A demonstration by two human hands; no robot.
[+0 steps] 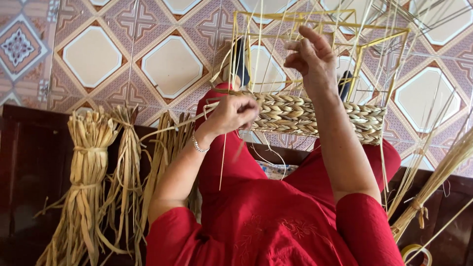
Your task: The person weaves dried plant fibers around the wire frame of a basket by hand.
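A half-woven basket rests on my lap: a yellow wire frame (377, 42) with a braided straw band (295, 116) around its lower part. My left hand (235, 112), a bracelet on its wrist, pinches a straw strand (172, 127) against the left end of the band. My right hand (311, 56) is raised inside the frame among thin upright straws (258, 29). Its fingers are half curled, and I cannot tell whether they grip a strand. My red clothing (266, 221) fills the lower middle of the view.
Tied bundles of dried straw (88, 167) lean on a dark wooden bench (29, 162) at the left. More straw bundles (433, 182) lie at the right. A patterned tile floor (93, 56) lies beyond, and a roll of tape (416, 253) sits at the bottom right.
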